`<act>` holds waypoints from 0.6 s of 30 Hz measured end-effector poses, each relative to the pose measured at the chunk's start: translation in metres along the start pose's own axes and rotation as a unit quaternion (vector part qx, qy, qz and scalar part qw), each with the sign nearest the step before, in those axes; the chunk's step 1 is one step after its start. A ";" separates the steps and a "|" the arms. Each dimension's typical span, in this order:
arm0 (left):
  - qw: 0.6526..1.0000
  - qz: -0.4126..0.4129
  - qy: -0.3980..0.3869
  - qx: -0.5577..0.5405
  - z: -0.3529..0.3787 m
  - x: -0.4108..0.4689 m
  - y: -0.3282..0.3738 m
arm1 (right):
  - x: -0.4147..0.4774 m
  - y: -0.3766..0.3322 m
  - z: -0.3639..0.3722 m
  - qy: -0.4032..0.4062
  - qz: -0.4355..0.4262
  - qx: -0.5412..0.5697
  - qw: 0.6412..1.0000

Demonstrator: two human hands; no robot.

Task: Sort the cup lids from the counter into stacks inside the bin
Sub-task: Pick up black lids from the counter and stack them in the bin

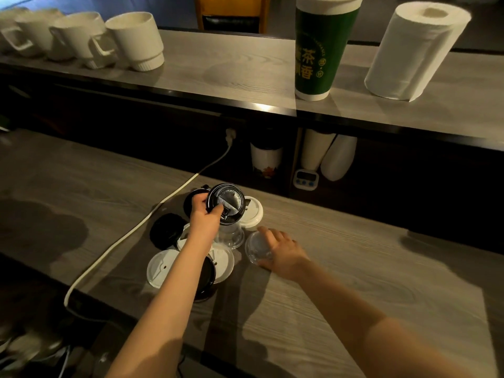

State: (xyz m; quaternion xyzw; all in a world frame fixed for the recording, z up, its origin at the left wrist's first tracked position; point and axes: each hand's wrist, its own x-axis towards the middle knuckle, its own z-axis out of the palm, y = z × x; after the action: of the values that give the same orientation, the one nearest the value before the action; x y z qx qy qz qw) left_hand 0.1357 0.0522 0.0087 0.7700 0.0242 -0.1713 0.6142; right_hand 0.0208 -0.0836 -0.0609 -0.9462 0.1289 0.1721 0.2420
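Observation:
Several cup lids lie in a loose cluster on the wooden counter (354, 282). My left hand (206, 216) holds a black lid (227, 201) tilted up above the cluster. My right hand (283, 251) rests on a clear lid (255, 248) lying flat on the counter, fingers over its right edge. Around them lie a white lid (252, 212), another white lid (161, 268), a black lid (166, 230), a clear dome lid (230, 236), and a black lid (207, 276) partly under my left forearm. No bin is in view.
A white power cable (131, 233) runs across the counter to a plug at the back wall. A timer (306, 179) and paper cups (266, 159) sit under the raised shelf. On the shelf stand white mugs (133, 39), a green cup stack (321, 47) and a paper towel roll (414, 50).

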 end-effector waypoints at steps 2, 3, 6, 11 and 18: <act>1.000 -0.006 -0.002 -0.002 0.003 -0.001 -0.003 | 0.002 0.000 -0.002 0.016 -0.008 0.012 1.000; 1.000 -0.008 -0.002 -0.006 0.005 -0.002 -0.004 | 0.002 0.001 -0.004 0.022 -0.015 0.036 0.999; 1.000 -0.010 0.001 -0.025 0.012 -0.007 -0.001 | -0.005 0.009 -0.011 0.063 -0.015 0.169 0.983; 0.999 0.009 -0.034 -0.029 0.029 -0.024 0.012 | -0.034 0.034 -0.030 0.163 -0.003 0.273 0.948; 0.993 0.069 -0.091 -0.025 0.082 -0.058 0.030 | -0.099 0.064 -0.066 0.307 0.052 0.366 0.877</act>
State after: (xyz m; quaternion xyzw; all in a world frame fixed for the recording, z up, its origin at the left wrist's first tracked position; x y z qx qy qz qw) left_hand 0.0695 -0.0230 0.0387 0.7355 -0.0812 -0.1973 0.6431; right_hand -0.0722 -0.1556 0.0054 -0.7876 0.2994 -0.1736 0.5098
